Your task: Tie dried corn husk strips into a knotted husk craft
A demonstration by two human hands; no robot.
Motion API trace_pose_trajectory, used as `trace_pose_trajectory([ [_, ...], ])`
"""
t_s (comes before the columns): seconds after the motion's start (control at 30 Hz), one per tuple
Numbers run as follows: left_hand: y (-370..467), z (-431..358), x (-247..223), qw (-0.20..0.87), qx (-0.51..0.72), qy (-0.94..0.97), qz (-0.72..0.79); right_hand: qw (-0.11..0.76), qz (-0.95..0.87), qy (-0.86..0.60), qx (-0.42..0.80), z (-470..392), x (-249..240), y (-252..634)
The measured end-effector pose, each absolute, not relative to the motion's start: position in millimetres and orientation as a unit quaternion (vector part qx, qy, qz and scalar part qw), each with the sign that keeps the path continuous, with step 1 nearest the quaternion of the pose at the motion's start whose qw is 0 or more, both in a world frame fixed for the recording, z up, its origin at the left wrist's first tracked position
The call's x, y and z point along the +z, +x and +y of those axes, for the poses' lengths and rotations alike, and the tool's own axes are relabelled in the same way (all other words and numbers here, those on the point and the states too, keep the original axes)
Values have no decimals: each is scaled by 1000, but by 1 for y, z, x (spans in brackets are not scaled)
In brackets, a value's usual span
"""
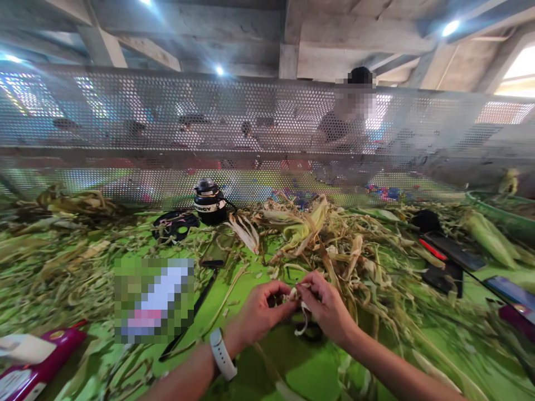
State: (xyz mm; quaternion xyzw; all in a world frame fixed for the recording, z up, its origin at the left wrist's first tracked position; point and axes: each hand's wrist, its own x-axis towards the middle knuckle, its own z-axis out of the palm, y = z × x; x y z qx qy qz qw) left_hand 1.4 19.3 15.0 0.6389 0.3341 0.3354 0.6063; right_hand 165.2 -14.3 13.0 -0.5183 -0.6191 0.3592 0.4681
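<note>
Both hands meet low in the middle of the head view, over a green tabletop (pixel 244 326). Between the fingertips is a pale strip of corn husk (pixel 302 323), with one end curling downward. My left hand (pixel 267 306), a white band on its wrist, pinches the strip from the left. Opposite it, my right hand (pixel 320 303) pinches the same strip close to the left fingertips. A pile of dry corn husks (pixel 355 256) lies just beyond the hands. The exact finger contact is partly hidden.
A perforated metal screen (pixel 167 122) runs behind the table, with people beyond it. A black jug (pixel 210 203) stands at the back. Husk scraps (pixel 75 278) spread across the left. Phones (pixel 453 250) lie at right, near a green basket (pixel 501 214). A purple box (pixel 45 356) sits front left.
</note>
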Motion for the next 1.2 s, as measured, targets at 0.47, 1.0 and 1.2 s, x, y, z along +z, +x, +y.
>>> trace_pose_trajectory([
  [0.47, -1, 35, 11, 801, 373, 361, 297, 519, -752, -340, 225, -24, 18, 173],
  [1.0, -4, 31, 14, 779, 345, 440, 285, 613, -554, -438, 354, -19, 17, 168],
  [1.2, 0, 27, 17, 730, 330, 499, 331, 635, -552, -422, 337, -16, 13, 166],
])
